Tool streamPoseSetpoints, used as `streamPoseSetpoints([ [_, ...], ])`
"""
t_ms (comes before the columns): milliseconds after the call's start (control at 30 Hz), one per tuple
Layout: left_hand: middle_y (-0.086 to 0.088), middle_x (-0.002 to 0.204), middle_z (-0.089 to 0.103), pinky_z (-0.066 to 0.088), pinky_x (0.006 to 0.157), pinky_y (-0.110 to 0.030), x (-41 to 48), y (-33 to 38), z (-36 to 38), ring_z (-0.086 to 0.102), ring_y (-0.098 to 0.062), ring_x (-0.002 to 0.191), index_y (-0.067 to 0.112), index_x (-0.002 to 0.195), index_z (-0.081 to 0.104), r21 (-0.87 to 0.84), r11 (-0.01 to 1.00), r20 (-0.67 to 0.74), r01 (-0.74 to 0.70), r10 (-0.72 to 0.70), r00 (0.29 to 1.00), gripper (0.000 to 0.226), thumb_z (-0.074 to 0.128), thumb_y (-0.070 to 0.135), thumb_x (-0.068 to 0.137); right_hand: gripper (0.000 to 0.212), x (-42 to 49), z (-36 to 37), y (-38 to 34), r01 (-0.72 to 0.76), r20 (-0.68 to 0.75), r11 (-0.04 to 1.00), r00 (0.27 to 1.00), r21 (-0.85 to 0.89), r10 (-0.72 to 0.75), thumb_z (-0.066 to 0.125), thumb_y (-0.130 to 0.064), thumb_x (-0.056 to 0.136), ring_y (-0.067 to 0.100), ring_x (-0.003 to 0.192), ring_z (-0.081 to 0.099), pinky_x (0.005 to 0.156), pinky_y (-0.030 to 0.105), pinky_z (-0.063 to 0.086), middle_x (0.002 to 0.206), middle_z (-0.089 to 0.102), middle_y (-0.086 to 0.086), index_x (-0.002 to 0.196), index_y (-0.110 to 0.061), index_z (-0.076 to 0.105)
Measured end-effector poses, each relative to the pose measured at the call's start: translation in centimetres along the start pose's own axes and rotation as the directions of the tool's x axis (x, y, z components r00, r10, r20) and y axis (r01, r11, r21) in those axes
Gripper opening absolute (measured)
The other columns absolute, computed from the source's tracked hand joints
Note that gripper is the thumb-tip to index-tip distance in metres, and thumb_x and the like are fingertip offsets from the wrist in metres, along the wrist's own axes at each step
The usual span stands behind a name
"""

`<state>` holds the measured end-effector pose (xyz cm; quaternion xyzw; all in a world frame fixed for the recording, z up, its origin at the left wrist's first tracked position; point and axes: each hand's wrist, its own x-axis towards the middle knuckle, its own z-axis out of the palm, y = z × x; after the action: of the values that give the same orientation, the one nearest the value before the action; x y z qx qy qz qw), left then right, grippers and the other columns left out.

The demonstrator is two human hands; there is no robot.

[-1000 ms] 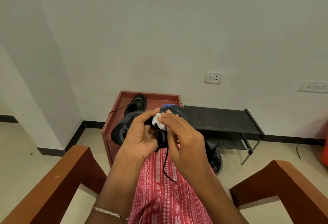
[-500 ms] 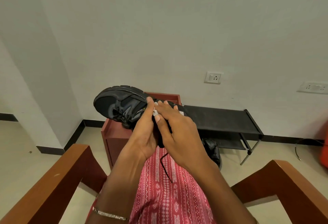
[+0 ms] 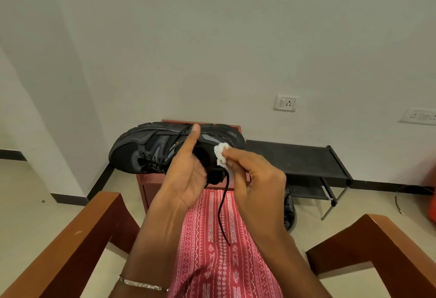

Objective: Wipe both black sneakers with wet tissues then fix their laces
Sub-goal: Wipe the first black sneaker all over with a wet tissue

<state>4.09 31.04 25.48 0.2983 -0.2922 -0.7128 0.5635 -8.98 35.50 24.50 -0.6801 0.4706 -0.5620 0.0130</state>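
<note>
One black sneaker point(image 3: 151, 149) is held up at the centre of the frame, lying on its side with the toe toward the left and the sole turned toward the top. It is gripped by the left hand point(image 3: 186, 175), whose thumb is stretched up across the side while the fingers are curled behind the shoe, largely hidden. A crumpled wet tissue point(image 3: 221, 156) is pinched in the fingertips of the right hand point(image 3: 257, 179) and pressed against the heel end, just right of centre. Wiping is judged to be under way on this shoe and not yet finished. A loose lace point(image 3: 223, 212) is seen hanging from the shoe down over the red patterned fabric point(image 3: 212, 250), so the lacing is judged still to be done. The second sneaker cannot be made out with certainty. Behind the shoe, a red-brown wooden box point(image 3: 151, 184) is partly seen; its contents are hidden. On the black rack point(image 3: 295, 158) at centre right nothing can be made out; a dark object point(image 3: 289, 210) sits on the floor by its lower tier.
</note>
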Motion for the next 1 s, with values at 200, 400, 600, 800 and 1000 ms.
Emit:
streamPoseSetpoints([
  [200, -0.009, 0.091, 0.073, 0.057, 0.086, -0.031, 0.2, -0.8, 0.2, 0.071, -0.017, 0.086, 0.012, 0.082, 0.078, 0.018, 1.0, 0.042, -0.013, 0.013, 0.999, 0.045, 0.051, 0.047, 0.094, 0.034, 2.1, 0.4, -0.3, 0.016, 0.086, 1.0, 0.996, -0.015, -0.014, 0.061, 0.005, 0.086, 0.011, 0.097, 0.064, 0.085, 0.029, 0.054, 0.101, 0.073, -0.009, 0.105, -0.019, 0.077],
  [400, -0.018, 0.122, 0.064, 0.053, 0.097, -0.037, 0.1, -0.2, 0.4, 0.064, -0.023, 0.111, -0.005, 0.107, 0.067, -0.029, 0.999, 0.035, 0.031, -0.03, 0.999, 0.072, 0.042, 0.061, 0.095, 0.024, -0.5, 0.1, -0.8, 0.111, 0.064, 0.99, 0.992, -0.09, -0.106, 0.059, -0.007, 0.092, 0.014, 0.098, 0.064, 0.086, 0.026, 0.053, 0.105, 0.072, -0.002, 0.108, -0.012, 0.076],
  [600, -0.016, 0.122, 0.069, 0.056, 0.088, -0.037, 0.0, 0.0, 0.6, 0.068, -0.025, 0.111, 0.003, 0.124, 0.063, -0.005, 0.998, -0.02, 0.059, -0.059, 0.998, 0.072, 0.039, 0.064, 0.094, 0.028, -1.8, -0.5, -0.2, 0.047, 0.107, 0.998, 0.993, -0.032, -0.044, 0.073, 0.005, 0.085, 0.007, 0.101, 0.066, 0.09, 0.024, 0.054, 0.105, 0.072, -0.003, 0.106, -0.012, 0.077],
  [800, -0.011, 0.125, 0.068, 0.039, 0.112, -0.042, 0.2, 0.2, 0.0, 0.063, -0.022, 0.119, 0.007, 0.132, 0.058, 0.073, 0.997, -0.089, -0.007, 0.013, 0.996, 0.072, 0.039, 0.065, 0.095, 0.024, 0.3, -3.3, 0.0, -0.137, 0.243, 0.989, 0.962, 0.052, 0.121, 0.071, -0.002, 0.087, -0.002, 0.09, 0.067, 0.077, 0.019, 0.058, 0.097, 0.071, -0.015, 0.1, -0.021, 0.078],
  [1000, -0.015, 0.121, 0.069, 0.046, 0.105, -0.041, -0.1, -0.3, 0.8, 0.065, -0.026, 0.116, 0.005, 0.125, 0.064, 0.087, 0.996, -0.049, 0.019, -0.015, 0.999, 0.07, 0.038, 0.064, 0.096, 0.04, 2.4, -2.1, -0.9, -0.269, 0.283, 0.938, 0.938, 0.219, 0.203, 0.069, 0.001, 0.088, -0.005, 0.109, 0.062, 0.093, 0.015, 0.052, 0.118, 0.067, -0.014, 0.122, -0.021, 0.071],
])
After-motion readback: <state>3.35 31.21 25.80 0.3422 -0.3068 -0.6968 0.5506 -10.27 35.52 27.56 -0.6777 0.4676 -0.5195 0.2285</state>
